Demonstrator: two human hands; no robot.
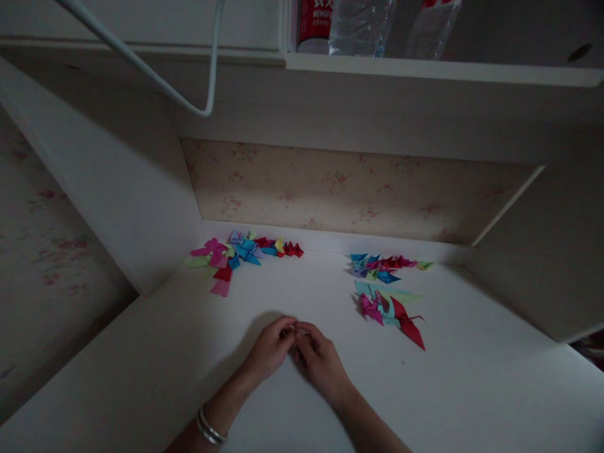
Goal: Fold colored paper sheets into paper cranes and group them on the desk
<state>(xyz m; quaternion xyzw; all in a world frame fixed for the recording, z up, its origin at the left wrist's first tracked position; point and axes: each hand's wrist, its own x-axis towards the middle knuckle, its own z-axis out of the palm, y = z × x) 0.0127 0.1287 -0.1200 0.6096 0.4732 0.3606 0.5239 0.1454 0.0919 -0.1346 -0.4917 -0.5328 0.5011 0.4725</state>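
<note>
My left hand point(270, 347) and my right hand point(321, 360) meet over the middle of the white tabletop, fingertips pressed together. Both are closed in a pinch; anything between the fingers is too small or too hidden to make out. Beyond them to the left lies a heap of folded coloured paper point(246, 249), in pink, blue, red and green. To the right, a row of small folded papers point(384, 265) runs near the back edge. In front of that row, a red paper crane point(406, 322) rests beside magenta and light-blue folded pieces point(375, 308).
A shelf point(438, 70) overhangs the back of the table, with a red-labelled bottle point(315, 25) and clear plastic bottles point(361, 28) on it. A white cable point(155, 78) hangs down at upper left. Side panels point(108, 163) stand left and right.
</note>
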